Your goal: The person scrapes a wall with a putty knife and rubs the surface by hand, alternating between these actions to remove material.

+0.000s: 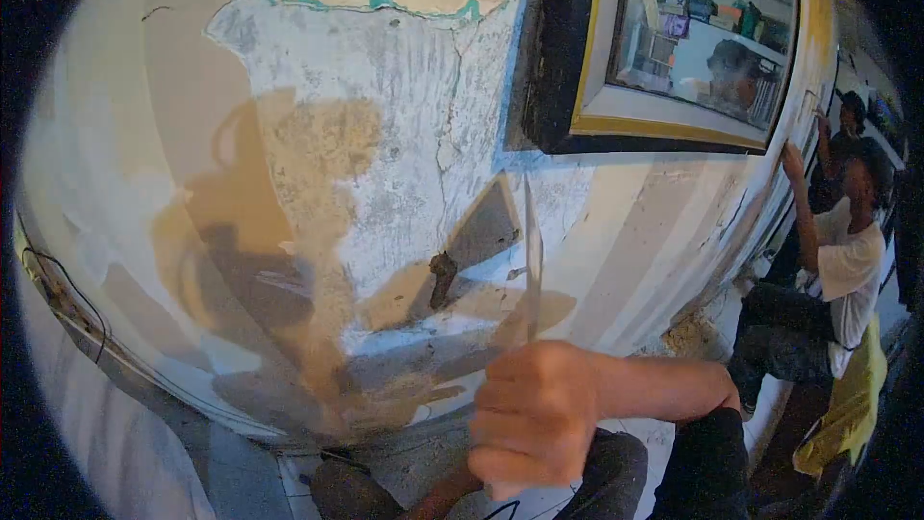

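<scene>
My right hand (534, 414) is closed in a fist in front of the wall (404, 144), its forearm coming in from the right. Out of the top of the fist rises a tool with a long thin blade (532, 260), seen nearly edge-on; its handle is hidden in the fingers. Behind the blade the paint is gone from a large patch of grey-white plaster, with a vertical crack and a dark hole (442, 279). Low in view, part of my left forearm (448, 496) runs behind the right fist, which hides the left hand.
A black and gold framed window or mirror (664, 125) juts out at the upper right. Another person (847, 250) in a white shirt sits at the right, an arm raised to the wall. A pale cloth (106, 424) hangs at the lower left, near a black cable (82, 289).
</scene>
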Motion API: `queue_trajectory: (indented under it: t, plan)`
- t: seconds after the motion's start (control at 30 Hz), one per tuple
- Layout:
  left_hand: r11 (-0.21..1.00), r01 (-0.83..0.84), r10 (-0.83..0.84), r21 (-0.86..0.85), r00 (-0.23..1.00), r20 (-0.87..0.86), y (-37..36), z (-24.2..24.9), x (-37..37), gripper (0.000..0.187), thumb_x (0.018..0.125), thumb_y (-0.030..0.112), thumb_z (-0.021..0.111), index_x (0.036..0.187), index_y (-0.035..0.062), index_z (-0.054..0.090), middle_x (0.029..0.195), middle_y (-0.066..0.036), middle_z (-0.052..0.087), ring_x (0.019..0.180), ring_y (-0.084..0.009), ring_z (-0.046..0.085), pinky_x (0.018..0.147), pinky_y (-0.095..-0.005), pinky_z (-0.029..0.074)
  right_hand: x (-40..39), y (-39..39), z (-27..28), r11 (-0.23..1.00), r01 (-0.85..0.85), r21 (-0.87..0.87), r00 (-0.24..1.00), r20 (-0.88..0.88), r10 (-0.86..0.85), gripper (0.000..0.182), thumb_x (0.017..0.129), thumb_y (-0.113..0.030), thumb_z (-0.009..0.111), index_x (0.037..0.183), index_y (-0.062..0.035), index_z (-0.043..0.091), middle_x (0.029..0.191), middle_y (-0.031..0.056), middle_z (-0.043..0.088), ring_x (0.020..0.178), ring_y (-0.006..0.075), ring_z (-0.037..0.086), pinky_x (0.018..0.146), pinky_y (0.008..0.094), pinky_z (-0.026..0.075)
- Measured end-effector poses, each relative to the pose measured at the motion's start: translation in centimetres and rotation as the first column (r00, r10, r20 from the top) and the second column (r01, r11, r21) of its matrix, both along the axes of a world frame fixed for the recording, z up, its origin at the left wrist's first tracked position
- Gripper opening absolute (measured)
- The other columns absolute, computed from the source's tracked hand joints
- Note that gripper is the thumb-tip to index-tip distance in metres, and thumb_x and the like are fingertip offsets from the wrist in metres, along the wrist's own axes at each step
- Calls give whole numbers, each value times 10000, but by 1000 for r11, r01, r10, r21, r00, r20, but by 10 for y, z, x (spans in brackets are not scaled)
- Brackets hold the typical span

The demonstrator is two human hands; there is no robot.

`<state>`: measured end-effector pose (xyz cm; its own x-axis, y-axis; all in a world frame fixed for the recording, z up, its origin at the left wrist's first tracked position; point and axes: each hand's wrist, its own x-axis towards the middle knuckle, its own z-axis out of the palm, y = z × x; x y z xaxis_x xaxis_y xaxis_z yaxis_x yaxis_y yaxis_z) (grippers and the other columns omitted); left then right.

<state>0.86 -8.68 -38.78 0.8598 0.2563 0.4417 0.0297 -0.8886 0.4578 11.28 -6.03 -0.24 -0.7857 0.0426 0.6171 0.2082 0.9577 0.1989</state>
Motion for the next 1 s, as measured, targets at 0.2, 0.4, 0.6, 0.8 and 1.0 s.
queue_trajectory:
  t: [0.2,0.4,0.6,0.8,1.0]
  plan:
    - [1000,17,-16,25,1000,-27,2,-13,-1,386,891,274,625,1268,201,584,1247,-109,597,1155,-327,565,943,-515,457,-8,-4,4,987,44,154,999,16,-47,277,627,-95,589,547,-124,325,525,-29,296,405,126,368,359,285,282]
    - [1000,-16,16,2,979,-203,-8,47,-16,393,888,244,603,1273,167,579,1251,-41,604,1095,-273,597,925,-434,479,5,11,9,949,165,268,983,30,-179,245,599,-249,641,589,-139,423,529,-19,373,410,154,439,346,338,324]
    - [998,29,-37,-63,991,-132,-6,3,-10,411,896,246,595,1299,176,554,1277,-55,586,1128,-288,578,940,-456,465,1,4,14,980,96,172,995,-6,-97,290,582,-248,665,570,-132,399,529,-17,379,412,152,436,351,334,326]
    - [997,24,-32,-78,994,-103,-4,0,-8,430,904,249,588,1325,186,530,1303,-69,569,1162,-302,559,955,-478,452,-8,-8,12,997,10,81,998,65,-15,334,573,-239,692,558,-138,374,527,-26,368,407,148,417,349,326,324]
    - [992,48,-60,-118,993,-103,-4,-5,-7,449,912,251,580,1352,196,505,1329,-83,551,1195,-317,540,971,-500,438,-1,3,7,983,16,185,999,-32,-10,309,633,-184,678,563,-140,380,525,-29,357,407,149,423,346,328,323]
